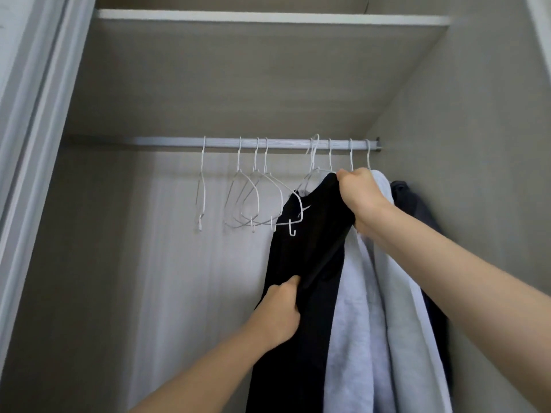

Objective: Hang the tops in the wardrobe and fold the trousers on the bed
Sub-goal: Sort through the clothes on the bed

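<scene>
The black top (301,263) hangs inside the wardrobe (477,144), at the right part of the rail (179,142), draped on a white wire hanger (298,216) whose hook sits over the rail.

The right hand (362,198) pinches the black fabric at the shoulder, just below the hook. This grip likely steadies the garment at its top so that the cloth seats on the hanger arm.

The left hand (280,314) grips the body of the black top lower down, fingers curled round a fold. The pull appears intended to draw the fabric straight.

Just to the right, touching the black top, hangs a pale blue garment (372,323); a dark garment (417,210) hangs behind it against the side wall. Hung items are grouped at the right end.

Several empty hangers (253,201) hang left of the black top, available for further tops.

The bed and trousers are not in view.
</scene>
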Tool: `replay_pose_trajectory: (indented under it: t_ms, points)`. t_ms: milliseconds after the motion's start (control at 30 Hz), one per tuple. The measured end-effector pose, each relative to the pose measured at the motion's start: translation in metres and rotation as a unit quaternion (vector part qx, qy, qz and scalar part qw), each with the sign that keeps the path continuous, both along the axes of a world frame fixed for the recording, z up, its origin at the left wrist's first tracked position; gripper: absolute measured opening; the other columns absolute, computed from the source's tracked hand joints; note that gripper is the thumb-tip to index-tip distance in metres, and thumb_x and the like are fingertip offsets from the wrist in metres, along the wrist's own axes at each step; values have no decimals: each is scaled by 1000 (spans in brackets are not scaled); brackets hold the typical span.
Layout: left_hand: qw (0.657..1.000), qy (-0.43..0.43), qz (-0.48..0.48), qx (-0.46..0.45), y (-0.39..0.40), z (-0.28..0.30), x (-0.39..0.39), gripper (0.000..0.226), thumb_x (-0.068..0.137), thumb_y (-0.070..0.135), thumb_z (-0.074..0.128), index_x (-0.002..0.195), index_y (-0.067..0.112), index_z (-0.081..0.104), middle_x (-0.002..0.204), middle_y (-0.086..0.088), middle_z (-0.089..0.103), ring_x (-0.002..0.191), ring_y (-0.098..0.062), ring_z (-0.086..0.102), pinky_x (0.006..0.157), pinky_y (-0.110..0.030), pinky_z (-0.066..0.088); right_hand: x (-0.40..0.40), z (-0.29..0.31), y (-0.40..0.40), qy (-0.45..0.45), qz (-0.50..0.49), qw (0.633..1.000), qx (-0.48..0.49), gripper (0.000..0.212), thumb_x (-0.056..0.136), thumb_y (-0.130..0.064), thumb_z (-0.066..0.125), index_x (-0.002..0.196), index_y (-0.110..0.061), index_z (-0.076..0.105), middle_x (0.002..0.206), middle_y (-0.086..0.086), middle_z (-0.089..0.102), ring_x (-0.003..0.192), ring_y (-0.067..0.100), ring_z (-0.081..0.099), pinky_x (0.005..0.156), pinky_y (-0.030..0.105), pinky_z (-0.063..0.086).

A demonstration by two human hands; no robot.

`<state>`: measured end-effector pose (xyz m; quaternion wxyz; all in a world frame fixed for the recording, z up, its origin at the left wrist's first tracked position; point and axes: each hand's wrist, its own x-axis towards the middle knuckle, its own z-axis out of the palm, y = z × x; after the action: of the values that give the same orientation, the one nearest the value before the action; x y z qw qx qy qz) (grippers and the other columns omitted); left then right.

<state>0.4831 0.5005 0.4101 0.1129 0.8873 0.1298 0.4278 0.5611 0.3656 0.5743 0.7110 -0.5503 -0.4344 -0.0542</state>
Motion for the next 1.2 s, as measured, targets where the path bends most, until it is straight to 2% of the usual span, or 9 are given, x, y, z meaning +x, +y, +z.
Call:
replay_pose_trajectory:
  t_ms: [167, 333, 433, 567, 700, 767, 900, 1067, 1200]
  points:
    - [998, -56, 39, -13, 19, 7, 4, 25, 93, 0, 41, 108, 8, 60, 96, -14, 67, 90, -29, 65, 81, -29, 50, 5, 30, 19, -66, -49, 997, -6, 30, 95, -12, 35, 65, -14, 39, 67, 2, 38, 65, 17, 36, 61, 28, 30]
    - [994, -96, 35, -30, 36, 0, -6, 26, 96, 5, 46, 114, 14, 62, 100, -1, 69, 93, -14, 65, 84, -22, 50, 3, 48, 37, -123, -92, 987, -43, 16, 100, -15, 33, 91, -10, 44, 75, 2, 44, 67, 16, 41, 55, 26, 32]
    - [995, -89, 35, -37, 46, -9, -16, 28, 95, 5, 48, 114, 18, 65, 105, 5, 69, 99, -10, 65, 84, -13, 46, 4, 51, 52, -135, -94, 985, -59, 18, 98, -10, 34, 89, -8, 50, 86, 7, 49, 80, 21, 48, 69, 29, 43]
    - [997, -44, 44, -39, 54, -25, -28, 27, 96, 6, 49, 115, 15, 67, 112, 3, 69, 106, -9, 63, 87, -11, 45, 0, 42, 66, -178, -120, 969, -125, 32, 100, -10, 35, 117, 9, 54, 117, 22, 57, 113, 36, 53, 92, 35, 43]
    - [997, -29, 43, -56, 51, -39, -41, 23, 96, 8, 52, 103, 23, 68, 106, 5, 70, 105, -9, 64, 79, -7, 41, 3, 32, 72, -215, -172, 948, -161, 24, 98, -10, 38, 109, 4, 55, 101, 19, 54, 93, 31, 53, 73, 29, 38]
    - [997, -13, 35, -68, 46, -47, -48, 25, 96, 9, 52, 90, 31, 63, 98, 7, 70, 97, -8, 65, 74, -8, 43, 2, 21, 72, -247, -214, 930, -169, 29, 96, -9, 43, 119, 7, 47, 103, 21, 58, 94, 34, 56, 68, 28, 34]
    - [996, -9, 29, -86, 35, -66, -61, 19, 93, 8, 56, 96, 22, 68, 91, 12, 70, 93, -6, 66, 78, -11, 48, -5, -21, 64, -336, -264, 895, -125, 30, 91, 1, 47, 119, 2, 37, 100, 19, 62, 78, 33, 59, 60, 34, 42]
    - [993, -25, 37, -111, 14, -99, -83, 14, 93, 12, 57, 99, 17, 68, 89, 7, 71, 86, -8, 67, 77, -17, 51, -16, -77, 52, -381, -248, 888, -65, 69, 86, 2, 45, 144, -13, 11, 96, 18, 61, 70, 33, 60, 62, 45, 51]
    - [986, -62, 21, -154, -6, -121, -103, 14, 94, 13, 58, 100, 15, 69, 86, 6, 71, 77, -5, 67, 74, -24, 55, -46, -111, 39, -404, -193, 890, -91, 68, 87, 4, 43, 143, -21, 15, 102, 17, 58, 78, 35, 59, 69, 50, 51]
